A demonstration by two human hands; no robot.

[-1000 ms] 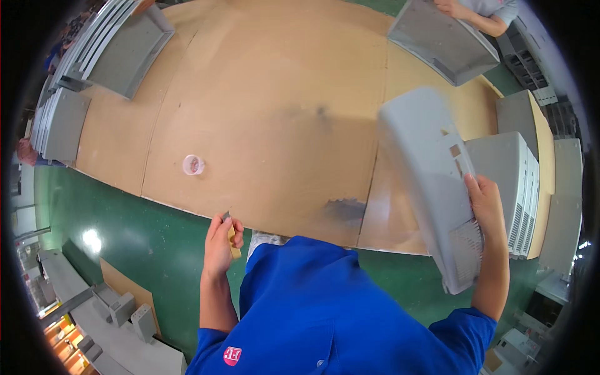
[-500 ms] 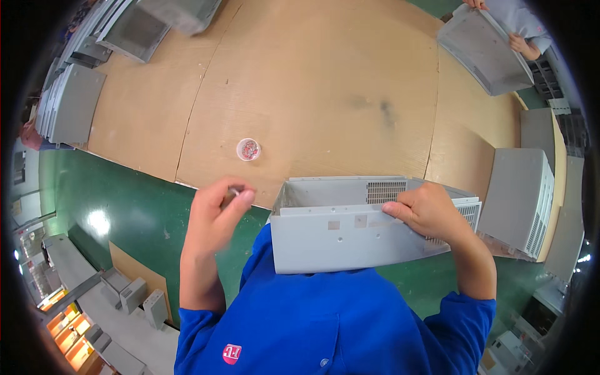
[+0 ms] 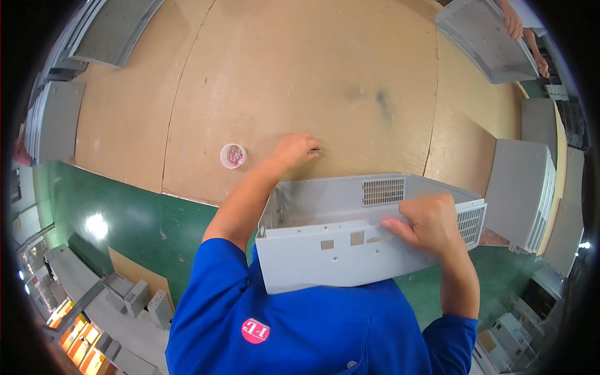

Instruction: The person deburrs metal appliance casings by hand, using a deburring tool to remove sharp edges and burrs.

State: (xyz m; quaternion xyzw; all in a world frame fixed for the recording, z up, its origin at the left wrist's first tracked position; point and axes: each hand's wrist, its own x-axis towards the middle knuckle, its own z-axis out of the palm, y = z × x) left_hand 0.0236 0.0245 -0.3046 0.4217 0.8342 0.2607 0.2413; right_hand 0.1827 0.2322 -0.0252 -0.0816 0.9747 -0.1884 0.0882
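Observation:
A grey sheet-metal casing (image 3: pixel 312 256), open at the top and with vent grilles, leans between my body and the table edge. My right hand (image 3: pixel 431 228) is closed over the upper edge of its near wall, thumb stretched along the outside, slightly blurred. Beyond the casing, my left hand (image 3: pixel 297 151) is low over the tabletop, its fingers pinched together. Something small and dark shows at its fingertips, too small to name. Left of that hand stands a small white cup (image 3: pixel 225 156) with red and silvery small parts inside.
Brown boards with seams cover the table (image 3: pixel 281 75). Stacked grey casings (image 3: pixel 515 187) stand at the right and more grey panels (image 3: pixel 59 122) at the left. At the far right a co-worker's hand (image 3: pixel 514 25) is at another grey casing (image 3: pixel 484 40).
My left hand has swung forward and right, from beside the casing to over the table. The casing has tipped slightly toward me. The co-worker's hands have shifted on their casing.

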